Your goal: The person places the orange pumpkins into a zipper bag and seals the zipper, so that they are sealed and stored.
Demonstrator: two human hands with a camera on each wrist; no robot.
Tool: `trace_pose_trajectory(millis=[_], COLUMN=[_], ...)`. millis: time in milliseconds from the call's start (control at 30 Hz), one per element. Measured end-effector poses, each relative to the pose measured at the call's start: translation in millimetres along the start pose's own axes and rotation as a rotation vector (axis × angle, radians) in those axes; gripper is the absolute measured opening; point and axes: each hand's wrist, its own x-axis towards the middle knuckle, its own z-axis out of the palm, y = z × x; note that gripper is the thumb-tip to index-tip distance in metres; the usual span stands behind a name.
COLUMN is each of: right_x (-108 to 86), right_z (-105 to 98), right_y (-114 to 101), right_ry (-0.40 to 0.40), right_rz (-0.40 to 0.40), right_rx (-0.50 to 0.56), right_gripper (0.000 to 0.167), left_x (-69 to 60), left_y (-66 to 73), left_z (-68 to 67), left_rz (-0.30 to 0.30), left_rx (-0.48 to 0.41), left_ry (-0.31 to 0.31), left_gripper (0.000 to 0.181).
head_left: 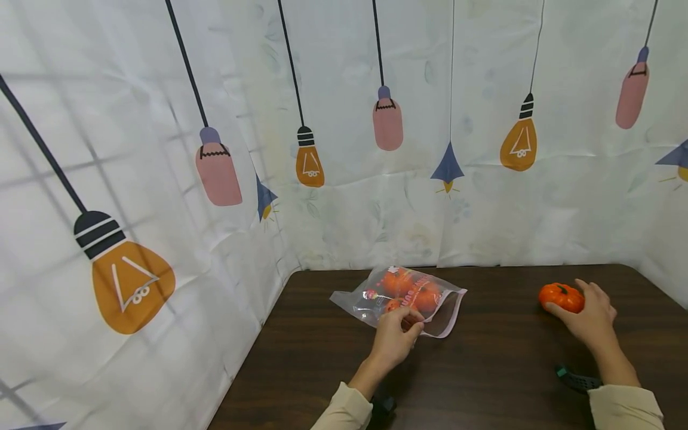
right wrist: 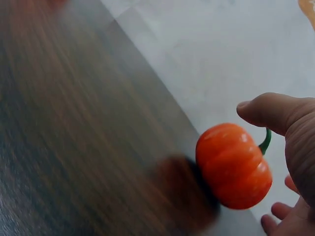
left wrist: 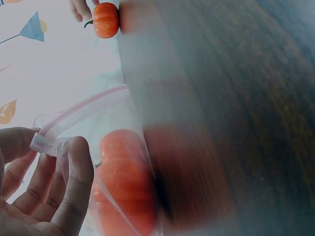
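A clear zip bag (head_left: pixel 355 301) with pink lettering lies on the table's left part, several small orange pumpkins (head_left: pixel 428 297) inside it. My left hand (head_left: pixel 396 339) pinches the bag's pink-edged mouth between thumb and fingers, and in the left wrist view the zip strip (left wrist: pixel 81 109) curves away from the fingertips. One loose orange toy pumpkin (head_left: pixel 559 297) with a green stem rests on the table at the right. Around it my right hand (head_left: pixel 591 313) is spread. In the right wrist view the thumb (right wrist: pixel 268 109) stands apart from the pumpkin (right wrist: pixel 234 167).
The dark wooden table (head_left: pixel 484 370) reaches back to a white curtain (head_left: pixel 344 227) printed with hanging lamps. Dark straps (head_left: pixel 577 380) show beneath each wrist. Bare tabletop lies between the bag and the loose pumpkin.
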Motion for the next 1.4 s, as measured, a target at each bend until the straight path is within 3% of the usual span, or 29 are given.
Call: trace_pose_trajectory(millis=[367,500,767,1000,1400], right_x=[-4.6,-4.9,-2.5,8.4,13.2], right_z=[2,2,-7,-10,-8], right_y=[17,20,31,34,34], right_ry=[-0.175,-0.196,-0.245,-0.307,-0.290], right_rz=[0.121,0.167,0.248,0.225,0.168], right_rx=[0.053,0.071,0.237,0.293,0.156], right_gripper=[0.108,0.113,0.113,0.111,0.109], left_x=[-2.3,-2.5,-2.8,-2.6,-2.2], left_y=[1.7,1.0,0.9,2.2,1.6], left_z=[-0.1,-0.1,0.6,-0.9,-1.0], left_rz=[-0.026,-0.024,-0.014,-0.013,-0.010], left_rx=[-0.008,0.005,0.009,0.019,0.019], left_ry=[-0.003,-0.008,-0.021,-0.020,-0.025], left_gripper=[0.004,0.004,0.005,0.005,0.005])
